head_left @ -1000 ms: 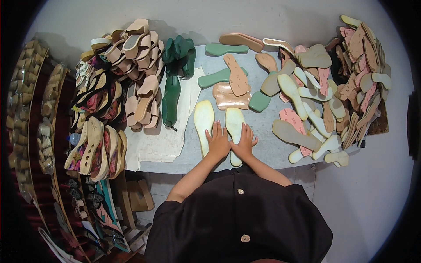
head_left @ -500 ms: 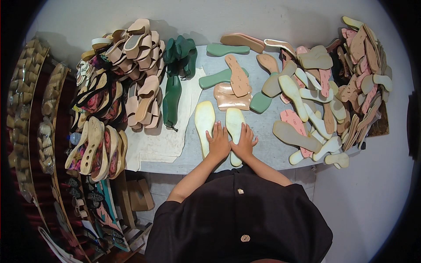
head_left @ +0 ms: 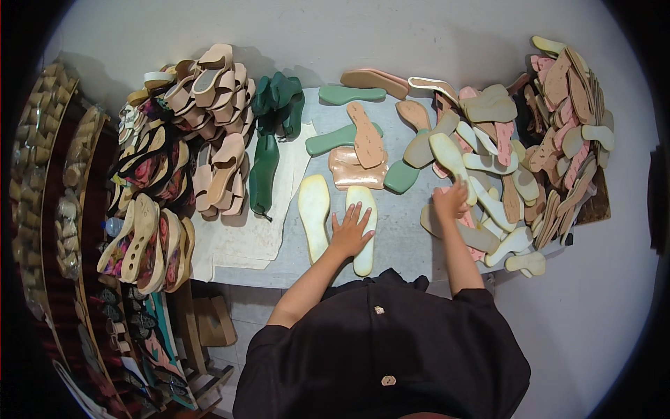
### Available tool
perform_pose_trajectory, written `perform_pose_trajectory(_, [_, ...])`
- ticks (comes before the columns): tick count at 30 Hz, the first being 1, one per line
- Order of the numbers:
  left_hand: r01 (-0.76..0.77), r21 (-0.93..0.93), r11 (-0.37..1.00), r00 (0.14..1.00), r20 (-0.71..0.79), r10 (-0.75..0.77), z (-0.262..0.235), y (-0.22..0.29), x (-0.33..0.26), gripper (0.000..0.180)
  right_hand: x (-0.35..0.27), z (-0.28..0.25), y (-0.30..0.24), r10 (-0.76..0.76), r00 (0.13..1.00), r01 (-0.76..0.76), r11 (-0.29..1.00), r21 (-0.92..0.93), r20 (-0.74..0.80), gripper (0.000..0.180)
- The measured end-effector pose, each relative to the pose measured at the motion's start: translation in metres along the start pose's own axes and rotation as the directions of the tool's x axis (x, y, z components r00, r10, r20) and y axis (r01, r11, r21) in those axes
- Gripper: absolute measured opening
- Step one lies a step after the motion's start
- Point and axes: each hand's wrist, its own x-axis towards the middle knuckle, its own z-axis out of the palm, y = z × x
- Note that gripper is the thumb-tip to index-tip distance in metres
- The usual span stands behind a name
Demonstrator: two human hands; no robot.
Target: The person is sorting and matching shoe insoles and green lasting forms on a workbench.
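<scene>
The left hand [head_left: 351,237] has its fingers [head_left: 355,211] spread out flat on a cream sole [head_left: 361,195], near the front edge of the tabletop [head_left: 405,241]. The right hand [head_left: 452,201] is right by a long pale sole [head_left: 447,153]; its fingers are curled, and I can't tell if they pinch anything. A second cream sole [head_left: 314,209] lies just left of the first. Farther back sits a shiny tan piece [head_left: 342,171]. Toward the left edge, a green shoe [head_left: 262,174] lies on white paper [head_left: 244,244], beside pink sandals [head_left: 227,164].

Two near soles [head_left: 314,216] were pale yellow, left shoe pieces [head_left: 263,171] dark green, far-left sandals [head_left: 227,171] pinkish beige, near-left wedges [head_left: 134,241] tan and floral, tabletop [head_left: 401,244] grey
</scene>
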Motion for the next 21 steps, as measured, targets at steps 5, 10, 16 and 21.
perform_pose_trajectory(5, [0.039, -0.016, 0.999, 0.998, 0.048, -0.038, -0.003, 0.001, -0.001, 0.063, 0.046, -0.025, 0.026, 0.188, 0.963, -0.147, 0.967, -0.207, 0.191, 0.076])
perform_pose_trajectory(10, [0.036, -0.016, 0.999, 0.998, 0.048, -0.035, -0.003, 0.004, -0.001, 0.064, 0.049, -0.025, 0.038, 0.117, 0.982, -0.085, 0.975, -0.208, 0.146, 0.063])
perform_pose_trajectory(16, [-0.01, 0.007, 1.0, 0.996, 0.09, 0.01, -0.017, -0.002, 0.003, 0.06, 0.012, -0.055, 0.009, -0.047, 0.99, 0.049, 0.999, 0.011, -0.132, 0.056])
perform_pose_trajectory(21, [-0.092, -0.088, 0.992, 0.995, 0.018, 0.094, -0.046, -0.023, -0.005, 0.056, -0.064, -0.066, -0.005, -0.101, 0.992, 0.061, 0.916, 0.395, 0.08, 0.054])
